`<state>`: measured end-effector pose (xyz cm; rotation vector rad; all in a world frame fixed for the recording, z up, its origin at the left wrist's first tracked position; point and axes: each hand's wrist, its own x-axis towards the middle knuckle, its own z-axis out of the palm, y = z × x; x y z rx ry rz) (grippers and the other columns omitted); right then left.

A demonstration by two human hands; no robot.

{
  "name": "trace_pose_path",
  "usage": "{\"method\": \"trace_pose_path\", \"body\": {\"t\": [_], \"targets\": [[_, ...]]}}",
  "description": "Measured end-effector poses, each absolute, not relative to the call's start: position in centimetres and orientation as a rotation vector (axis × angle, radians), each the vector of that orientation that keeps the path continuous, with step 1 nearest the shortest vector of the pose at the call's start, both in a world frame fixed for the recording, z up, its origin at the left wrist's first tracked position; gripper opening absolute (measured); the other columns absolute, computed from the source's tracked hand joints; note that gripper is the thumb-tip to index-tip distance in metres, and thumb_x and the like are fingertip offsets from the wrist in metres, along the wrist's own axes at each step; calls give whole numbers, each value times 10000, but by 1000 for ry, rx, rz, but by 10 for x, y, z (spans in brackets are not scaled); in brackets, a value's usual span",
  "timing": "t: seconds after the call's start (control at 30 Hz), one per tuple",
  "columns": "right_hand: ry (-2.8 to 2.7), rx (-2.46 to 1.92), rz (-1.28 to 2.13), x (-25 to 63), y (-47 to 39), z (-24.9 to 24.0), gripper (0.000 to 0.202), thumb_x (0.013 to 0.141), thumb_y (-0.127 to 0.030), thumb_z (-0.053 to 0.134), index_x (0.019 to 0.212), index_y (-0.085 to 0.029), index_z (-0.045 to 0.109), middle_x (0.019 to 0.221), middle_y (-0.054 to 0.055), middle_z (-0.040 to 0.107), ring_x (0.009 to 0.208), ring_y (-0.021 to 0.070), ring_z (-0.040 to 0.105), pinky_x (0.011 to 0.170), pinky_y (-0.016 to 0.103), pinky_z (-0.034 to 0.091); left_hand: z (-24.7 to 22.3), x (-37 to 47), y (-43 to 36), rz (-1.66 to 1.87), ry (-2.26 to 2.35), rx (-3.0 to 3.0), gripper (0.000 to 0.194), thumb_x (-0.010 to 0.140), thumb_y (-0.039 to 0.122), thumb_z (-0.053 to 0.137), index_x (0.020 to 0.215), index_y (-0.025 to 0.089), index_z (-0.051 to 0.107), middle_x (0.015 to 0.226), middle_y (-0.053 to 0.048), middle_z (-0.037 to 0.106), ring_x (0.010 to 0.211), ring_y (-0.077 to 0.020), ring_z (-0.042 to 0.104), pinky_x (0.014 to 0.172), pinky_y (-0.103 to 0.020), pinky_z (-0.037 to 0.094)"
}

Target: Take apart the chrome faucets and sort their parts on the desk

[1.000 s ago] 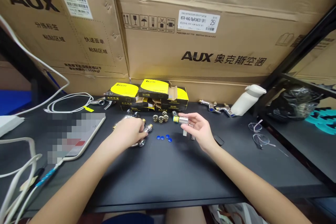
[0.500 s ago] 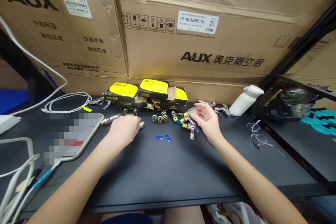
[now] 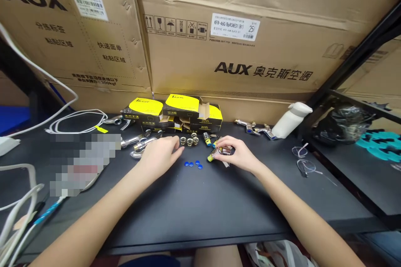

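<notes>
**Head view: Right hand (image 3: 237,154) grips a chrome piece (image 3: 214,154) over a black table (image 3: 194,208)**

A person works bare-handed among small metal parts. The right hand's thumb and fingers are closed about the chrome piece, its yellow-green end pointing toward the left and down, right of center on the tabletop. More chrome parts lie partly hidden under and behind that hand; just beyond its fingertips rests a banded cylinder (image 3: 206,139), chrome and dark with a blue end.

Opposite, the left hand (image 3: 159,153) is held palm down with fingers curled, in front of several chrome fittings (image 3: 131,141) with brass-colored ends. Its thumb stands slightly off the fingers; whether anything is held beneath the palm cannot be told.

Between the hands, four metal rings (image 3: 189,142) sit in a cluster just beside the left fingertips, and four blue discs (image 3: 191,164) lie nearer the person.

Behind them, yellow-and-black boxes (image 3: 181,102) are stacked against a large cardboard carton (image 3: 266,50) printed "AUX." To the right, chrome taps (image 3: 250,127) lie beside a tilted white bottle (image 3: 288,122), with eyeglasses (image 3: 306,166) nearer the table's right side. At left, a flat object (image 3: 94,158) is obscured by pixelation.
</notes>
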<state>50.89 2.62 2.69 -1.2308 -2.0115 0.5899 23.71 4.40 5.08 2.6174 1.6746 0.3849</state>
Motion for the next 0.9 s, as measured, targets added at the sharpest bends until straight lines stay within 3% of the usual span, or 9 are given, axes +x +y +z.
{"method": "trace_pose_path", "body": {"t": [0.13,0.33,0.6,0.7,0.9], "targets": [[-2098,-1301,287,512,29,22,215,763,-380,699,929,-245,723,1101,81,620,1023,252,563,903,426,454,49,239,44,384,1667,2614,246,884,395,412,773,205,522,749,-29,634,628,-178,570,514,-259,267],[-2133,-1285,198,508,33,7,266,875,-339,566,1102,-249,671,1131,92,617,1021,252,556,913,439,443,48,241,43,341,1644,2629,232,890,381,404,800,205,525,806,-35,659,655,-183,592,515,-258,279],[-1718,-1400,-50,549,62,19,237,889,-320,490,1014,-196,650,1041,82,671,991,224,602,902,380,452,51,243,39,329,1628,2622,238,900,374,385,831,207,541,852,-47,680,707,-202,623,520,-261,300],[-1616,-1747,-218,592,82,21,283,828,-285,516,1054,-153,624,1031,125,661,934,248,610,851,388,455,50,244,38,346,1604,2646,238,905,368,381,834,210,543,838,-44,674,703,-208,624,528,-261,312],[-1650,-1902,-268,623,93,-1,275,704,-309,677,917,-142,629,889,154,667,910,326,579,861,456,387,48,246,37,370,1582,2658,230,909,358,379,857,211,548,835,-50,674,721,-211,628,559,-268,336]]}}
